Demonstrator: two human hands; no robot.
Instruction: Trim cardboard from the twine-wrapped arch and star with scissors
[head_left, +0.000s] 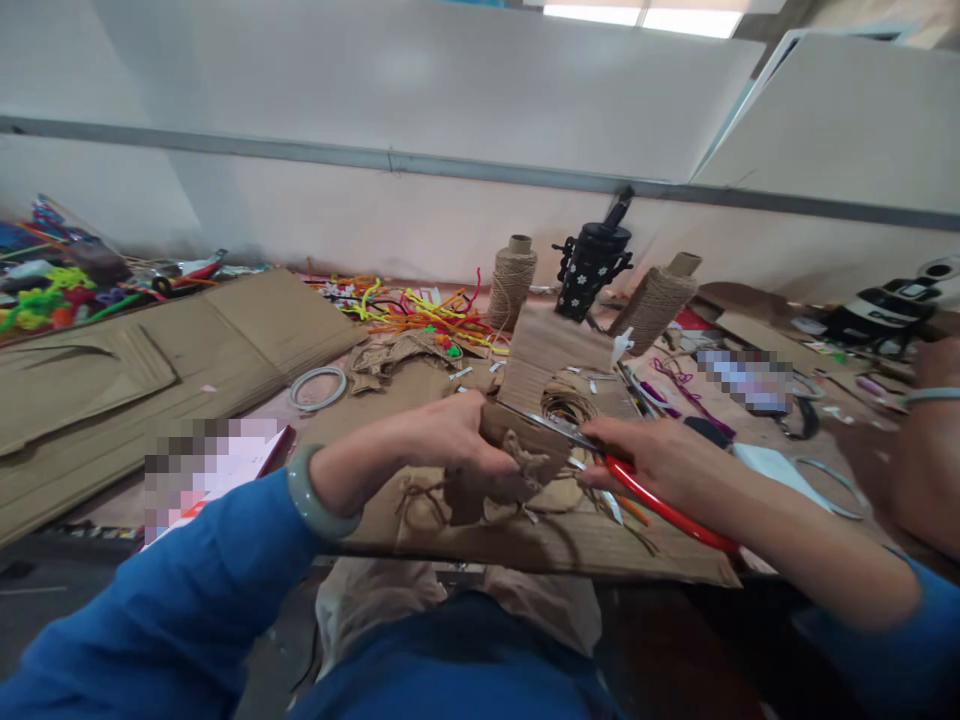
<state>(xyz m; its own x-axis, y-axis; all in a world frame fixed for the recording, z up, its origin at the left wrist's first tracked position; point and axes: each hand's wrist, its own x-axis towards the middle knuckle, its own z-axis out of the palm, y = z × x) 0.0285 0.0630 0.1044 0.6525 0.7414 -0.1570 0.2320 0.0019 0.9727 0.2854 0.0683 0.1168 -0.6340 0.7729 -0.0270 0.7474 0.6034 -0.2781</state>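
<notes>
My left hand grips a torn, uneven piece of cardboard, its thumb lying across the near face. My right hand is closed around red-handled scissors. The scissor blades point left and lie along the upper edge of the cardboard piece; whether they are cutting into it I cannot tell. Beneath both hands is a flat cardboard sheet at the table's front edge. Just behind the blades sits a coil of brown twine. A loose knot of brown cord lies left of the held piece.
Two twine spools flank a black flowered holder at the back. Large cardboard sheets cover the left side. Colourful pipe cleaners, a white ring and a black-and-white tool lie around. Another person's arm is at right.
</notes>
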